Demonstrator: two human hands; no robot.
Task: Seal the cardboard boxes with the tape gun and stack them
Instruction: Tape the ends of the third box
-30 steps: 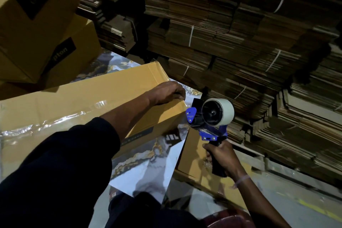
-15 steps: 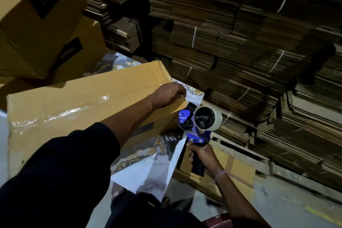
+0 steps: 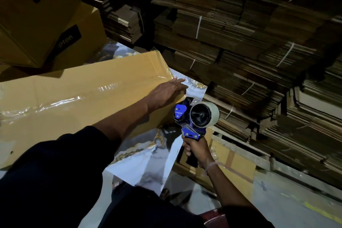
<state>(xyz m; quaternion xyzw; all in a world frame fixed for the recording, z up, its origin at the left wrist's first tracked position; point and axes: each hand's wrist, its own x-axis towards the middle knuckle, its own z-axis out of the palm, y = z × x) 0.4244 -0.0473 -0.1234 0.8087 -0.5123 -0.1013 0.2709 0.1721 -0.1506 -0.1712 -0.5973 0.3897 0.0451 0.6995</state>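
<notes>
The cardboard box (image 3: 83,94) is lying on a marble-patterned table (image 3: 148,157), with a strip of clear tape shining along its top. The left hand (image 3: 166,90) is resting flat on the box's right end, fingers straight and reaching past the edge. The right hand (image 3: 196,149) is gripping the black handle of the blue tape gun (image 3: 192,116), just beside the box's end; whether the gun is touching the cardboard is hard to tell. More boxes (image 3: 37,15) are standing stacked behind, at the left.
</notes>
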